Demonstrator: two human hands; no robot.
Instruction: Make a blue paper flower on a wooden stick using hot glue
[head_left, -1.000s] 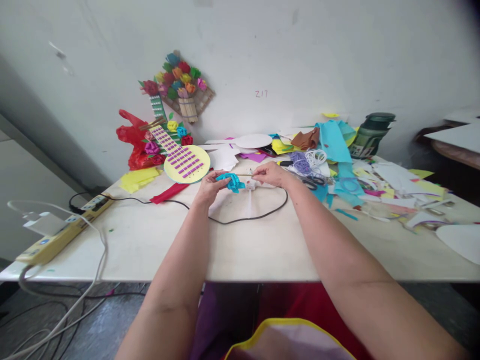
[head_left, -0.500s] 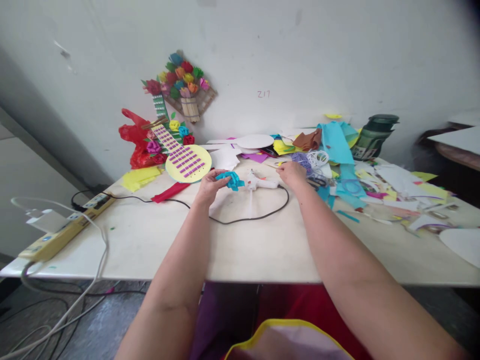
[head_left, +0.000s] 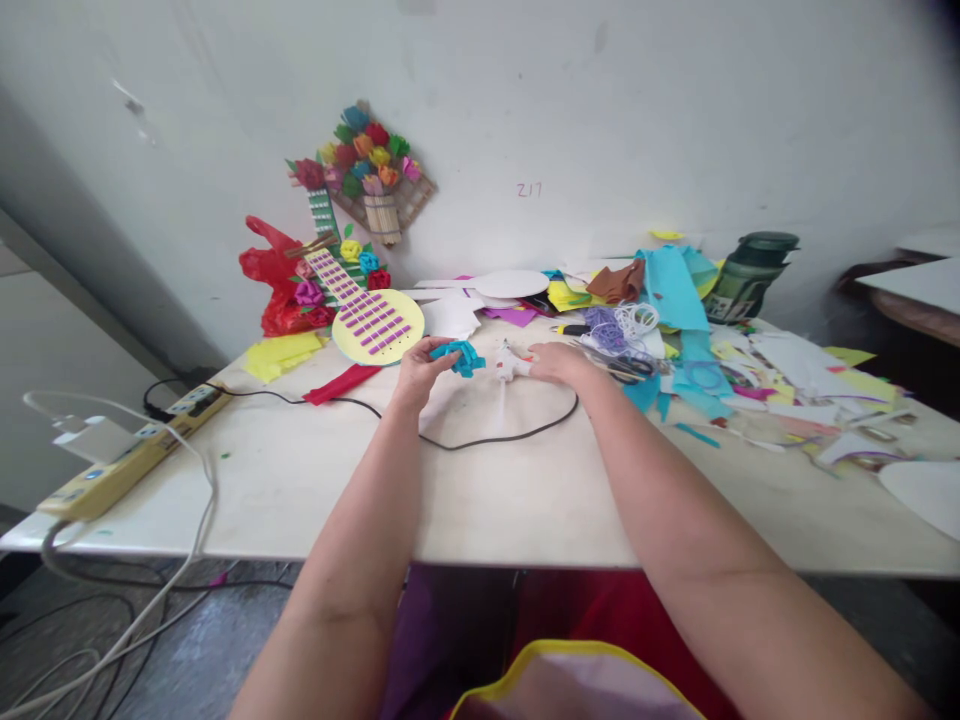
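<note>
Held in the fingers of my left hand [head_left: 421,375] is a blue crepe paper flower [head_left: 466,358], above the table left of centre. Just right of it a white hot glue gun [head_left: 512,366] stands on its wire prop with its nozzle toward the back left. My right hand [head_left: 553,362] lies over the glue gun's handle with its fingers curled on it, hiding most of the handle. The gun's black cord [head_left: 495,438] loops across the table.
Behind the left hand leans a yellow paper guitar [head_left: 375,330] with purple strips. A power strip [head_left: 135,455] lies at the left edge. Scissors [head_left: 634,368], white string [head_left: 637,320], paper scraps [head_left: 795,365] and a green bottle [head_left: 752,280] are on the right.
My right hand has moved left and toward me, from beside a yellow-handled tool at the back onto the glue gun's handle. My left hand keeps the flower in nearly the same place.
</note>
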